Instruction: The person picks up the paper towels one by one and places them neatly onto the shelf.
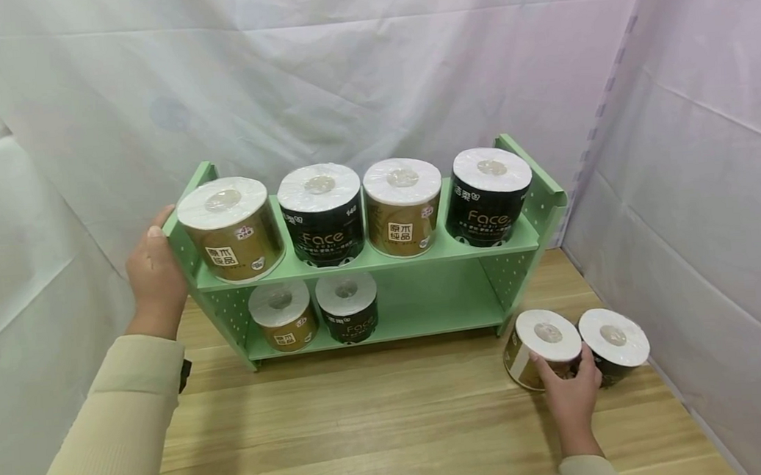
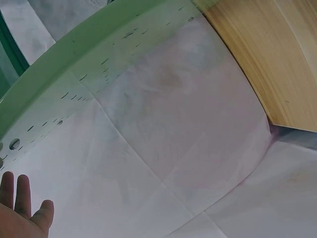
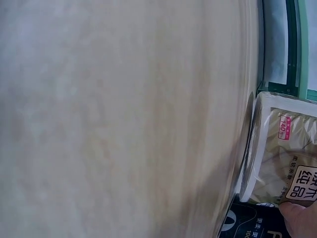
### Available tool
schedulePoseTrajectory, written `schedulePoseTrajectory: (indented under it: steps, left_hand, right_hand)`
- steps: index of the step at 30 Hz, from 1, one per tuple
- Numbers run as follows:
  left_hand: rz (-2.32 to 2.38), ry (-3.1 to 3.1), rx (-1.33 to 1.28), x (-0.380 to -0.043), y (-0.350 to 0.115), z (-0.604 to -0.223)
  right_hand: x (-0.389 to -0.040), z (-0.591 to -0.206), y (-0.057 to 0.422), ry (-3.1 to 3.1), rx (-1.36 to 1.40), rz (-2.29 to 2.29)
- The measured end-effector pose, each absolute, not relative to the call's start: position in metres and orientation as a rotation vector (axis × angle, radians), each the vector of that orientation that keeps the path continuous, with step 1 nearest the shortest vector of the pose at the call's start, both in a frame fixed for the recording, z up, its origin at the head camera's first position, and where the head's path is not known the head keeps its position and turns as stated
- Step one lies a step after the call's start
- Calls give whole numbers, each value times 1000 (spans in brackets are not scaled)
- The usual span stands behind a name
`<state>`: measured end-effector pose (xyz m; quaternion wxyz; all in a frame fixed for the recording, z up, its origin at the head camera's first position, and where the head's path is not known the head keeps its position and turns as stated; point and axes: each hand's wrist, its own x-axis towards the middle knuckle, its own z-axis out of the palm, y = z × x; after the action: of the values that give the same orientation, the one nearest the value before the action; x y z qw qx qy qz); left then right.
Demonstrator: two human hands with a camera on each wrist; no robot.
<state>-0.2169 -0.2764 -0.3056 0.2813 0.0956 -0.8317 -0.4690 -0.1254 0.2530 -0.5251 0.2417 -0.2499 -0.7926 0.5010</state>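
My left hand (image 1: 156, 271) touches the outer left side of a green two-tier shelf (image 1: 382, 263). In the left wrist view its visible fingers (image 2: 22, 196) are straight beside the perforated panel. My right hand (image 1: 573, 397) grips a gold-wrapped toilet paper roll (image 1: 518, 357) on the table, thumb in front and fingers between it and a black-wrapped roll (image 1: 616, 339) close on its right. On the upper tier stand gold rolls (image 1: 242, 243) (image 1: 404, 221) and black rolls (image 1: 323, 227) (image 1: 487, 208), alternating. Below, at the left, are a gold roll (image 1: 287, 325) and a black roll (image 1: 349, 317).
The shelf stands on a wooden table (image 1: 367, 430). The lower tier (image 1: 438, 300) shows bare green surface right of its black roll. White cloth (image 1: 370, 84) hangs behind, with more cloth (image 1: 714, 170) along the right side.
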Motion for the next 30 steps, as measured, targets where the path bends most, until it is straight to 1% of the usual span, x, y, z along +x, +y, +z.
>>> schedulePoseTrajectory:
  steps: [21,30]
  left_hand:
    - [-1250,-2209,241,-217,-278,-306]
    - [-1252,-2216,239,-216,-277,-305]
  right_hand:
    - [-117,-512,240,-2098,-641,1506]
    - [-112,-506,230,-2072,-559,1545]
